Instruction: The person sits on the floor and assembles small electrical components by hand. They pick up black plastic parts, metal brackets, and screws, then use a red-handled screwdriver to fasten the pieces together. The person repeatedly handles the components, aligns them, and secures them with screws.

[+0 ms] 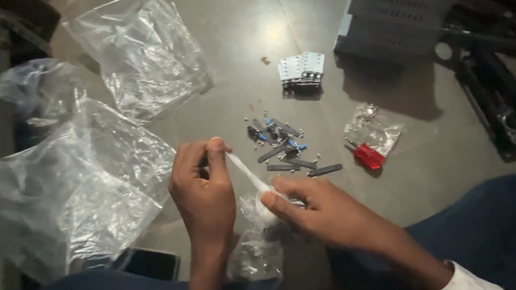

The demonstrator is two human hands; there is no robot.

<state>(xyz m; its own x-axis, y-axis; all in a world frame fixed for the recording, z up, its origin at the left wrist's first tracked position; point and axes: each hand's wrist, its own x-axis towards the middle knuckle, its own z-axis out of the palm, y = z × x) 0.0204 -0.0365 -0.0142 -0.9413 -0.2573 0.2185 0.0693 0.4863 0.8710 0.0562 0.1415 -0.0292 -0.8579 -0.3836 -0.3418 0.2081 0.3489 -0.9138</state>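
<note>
Head view shows the person seated on the floor with both knees drawn in, working a small clear plastic bag between the two hands; the left hand has its grip pressed together on the bag's twisted neck, pulling it up and taut, while the right hand pinches the bag lower down, where the body of it bunches; the bag hangs just above the lap, between the knees. By my judgement the step in hand is opening this little packet; the next move calls for a firmer tear or an untwisting at the neck, with the lower grip steady so whatever is inside does not scatter. Beyond the hands lies a loose heap of small screws and dark metal strips; just beside it a red-handled screwdriver rests against another small clear packet; a pale perforated bracket sits farther out; large crumpled plastic bags lie to the left; a grey vented metal case stands at upper right.
</note>
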